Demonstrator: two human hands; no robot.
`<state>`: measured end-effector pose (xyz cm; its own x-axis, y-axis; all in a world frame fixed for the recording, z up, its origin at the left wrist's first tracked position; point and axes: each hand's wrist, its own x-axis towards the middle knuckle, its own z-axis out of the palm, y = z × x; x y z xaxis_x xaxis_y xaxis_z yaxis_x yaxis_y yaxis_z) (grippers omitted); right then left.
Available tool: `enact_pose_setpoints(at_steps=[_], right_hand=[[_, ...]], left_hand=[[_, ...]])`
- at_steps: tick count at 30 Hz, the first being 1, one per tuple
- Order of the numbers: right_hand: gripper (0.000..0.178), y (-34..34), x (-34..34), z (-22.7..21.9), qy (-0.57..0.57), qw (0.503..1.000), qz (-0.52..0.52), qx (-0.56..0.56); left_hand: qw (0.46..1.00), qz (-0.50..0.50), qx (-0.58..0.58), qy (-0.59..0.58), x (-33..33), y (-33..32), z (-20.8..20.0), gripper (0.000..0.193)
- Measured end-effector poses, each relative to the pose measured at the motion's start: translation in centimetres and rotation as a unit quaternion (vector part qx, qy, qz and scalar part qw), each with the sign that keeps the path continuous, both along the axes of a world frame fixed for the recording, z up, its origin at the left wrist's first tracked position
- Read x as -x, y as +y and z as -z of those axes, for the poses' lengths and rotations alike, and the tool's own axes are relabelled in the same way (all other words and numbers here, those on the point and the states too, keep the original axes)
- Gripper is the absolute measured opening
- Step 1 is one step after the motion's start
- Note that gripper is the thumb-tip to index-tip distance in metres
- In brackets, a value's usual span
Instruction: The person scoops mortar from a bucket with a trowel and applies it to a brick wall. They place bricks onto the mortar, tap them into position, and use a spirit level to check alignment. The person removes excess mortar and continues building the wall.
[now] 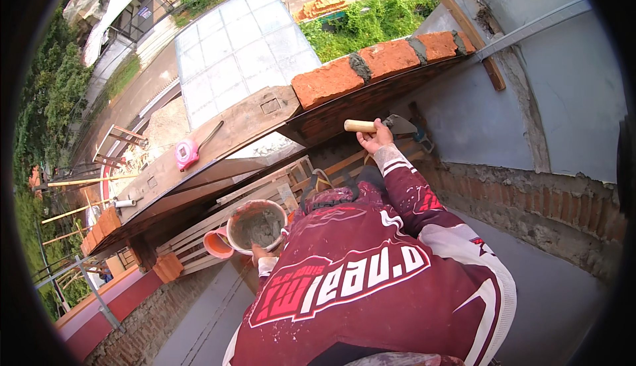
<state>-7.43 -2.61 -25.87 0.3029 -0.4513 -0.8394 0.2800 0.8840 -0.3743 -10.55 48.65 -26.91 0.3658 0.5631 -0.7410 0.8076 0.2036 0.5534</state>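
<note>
My right hand (375, 138) grips a trowel by its pale wooden handle (358, 126). The trowel's metal blade (401, 125) points to the right, just below the brick course, with grey mortar near its base. Lower left, my left hand (263, 253) is at the near side of a bucket (230, 232), its fingers partly hidden. Wet grey mortar (267, 227) lies inside the bucket. Above my right hand, a row of orange bricks (328, 82) tops the wall, with grey mortar (360, 66) in the gaps between them.
A wooden beam (245, 118) continues left from the bricks, carrying a pink tape measure (187, 153) and a thin metal tool (211, 133). An orange pail (216, 243) stands beside the bucket. Wooden slats (199, 241) lie below. A grey wall (563, 94) rises at right; beyond the beam is a drop.
</note>
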Motion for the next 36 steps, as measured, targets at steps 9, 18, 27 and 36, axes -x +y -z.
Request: enact_pose_setpoints(at_steps=[9,18,27,36], right_hand=[[0.034,0.7,-0.1,2.4,-0.053,0.988,0.146,-0.007],[0.047,4.1,-8.3,-1.6,-0.057,0.962,0.264,-0.045],[0.045,4.0,-8.4,-1.2,-0.073,0.966,0.246,-0.016],[0.046,4.5,-8.1,-1.1,-0.027,0.979,0.200,0.030]], left_hand=[[0.995,0.040,-0.086,0.029,2.2,5.1,3.3,0.048],[0.980,0.026,-0.154,0.121,0.4,6.7,4.9,0.047],[0.988,-0.053,-0.105,0.097,-0.8,8.2,9.9,0.043],[0.994,-0.022,-0.084,0.063,-1.2,6.0,8.6,0.041]])
